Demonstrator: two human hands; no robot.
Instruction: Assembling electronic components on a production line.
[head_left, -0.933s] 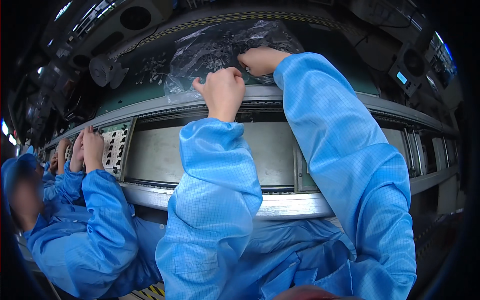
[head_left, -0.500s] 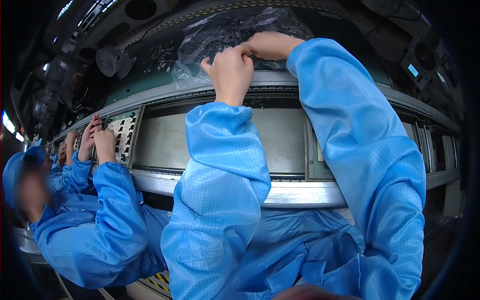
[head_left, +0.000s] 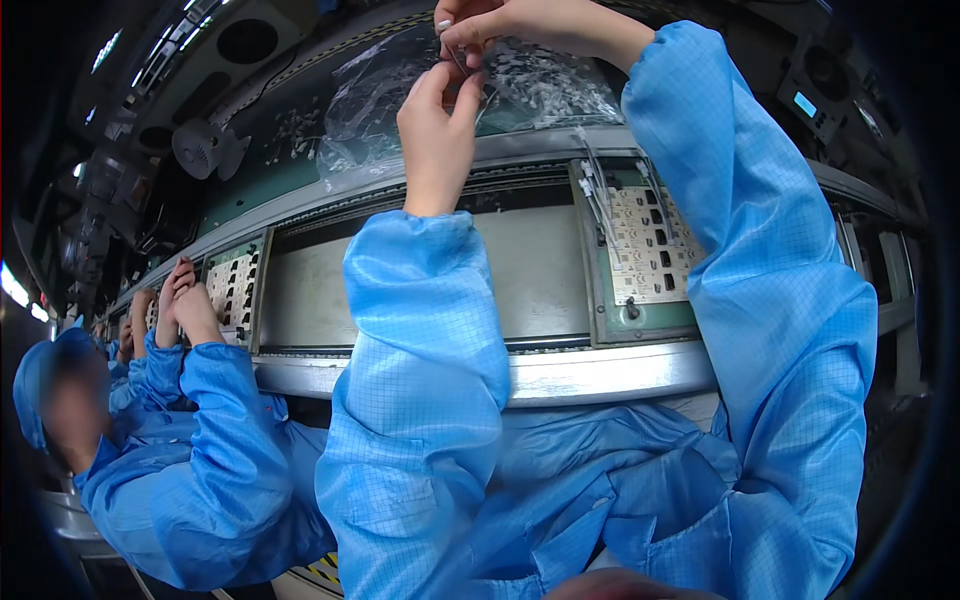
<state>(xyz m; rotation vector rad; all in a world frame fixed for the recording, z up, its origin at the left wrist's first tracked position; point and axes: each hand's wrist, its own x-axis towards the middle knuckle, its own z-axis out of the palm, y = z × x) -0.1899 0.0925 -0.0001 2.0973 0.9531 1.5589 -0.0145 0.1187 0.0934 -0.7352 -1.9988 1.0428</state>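
Over the far side of the conveyor, my left hand (head_left: 438, 130) points away from me with thumb and fingers pinched on thin wire leads (head_left: 456, 60). My right hand (head_left: 505, 25) meets it from the right, fingers closed on the same leads; a small white tip shows at its fingertips. Beneath and beyond both hands, a clear plastic bag (head_left: 375, 110) lies spread with a heap of white-ended wire leads (head_left: 560, 90) on it. Beside my right sleeve, a pale circuit board panel (head_left: 640, 240) with black parts sits in a frame, several leads (head_left: 597, 195) lying across its far left corner.
The conveyor's metal rail (head_left: 600, 375) runs between me and the boards. A co-worker's hands (head_left: 190, 300) are at another board panel (head_left: 232, 290) on the left. A small fan (head_left: 205, 150) and loose leads (head_left: 295, 135) stand and lie at the back left; a device with a lit display (head_left: 805, 105) is at far right.
Both hands have moved farther away and slightly left, up off the bag, with thin leads now visible between them. My right sleeve has shifted right, uncovering the circuit board panel.
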